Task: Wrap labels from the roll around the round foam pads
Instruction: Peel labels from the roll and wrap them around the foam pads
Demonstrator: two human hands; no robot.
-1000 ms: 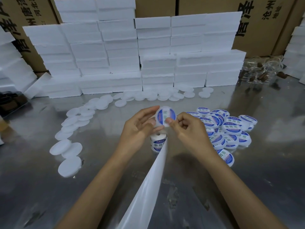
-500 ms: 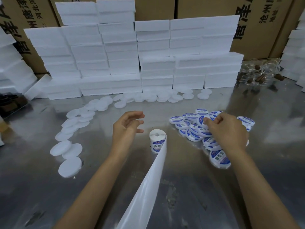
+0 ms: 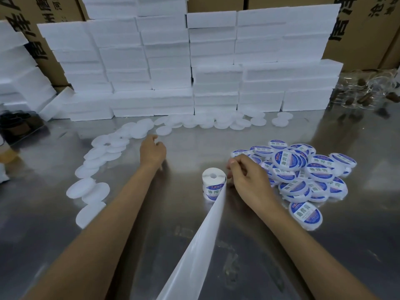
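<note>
The left hand (image 3: 152, 152) hovered at centre frame near the bare foam pads (image 3: 101, 156), fingers loosely curled, holding nothing. The right hand (image 3: 246, 177) pinched at the edge of the label roll (image 3: 213, 187), upright on the tabletop (image 3: 54, 234); its backing strip (image 3: 194, 256) trailed toward the bottom edge. Labelled pads (image 3: 303, 174) lay piled at right.

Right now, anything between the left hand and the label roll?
In the head view, only bare metal table lies between the left hand and the label roll; no pads there.
</note>
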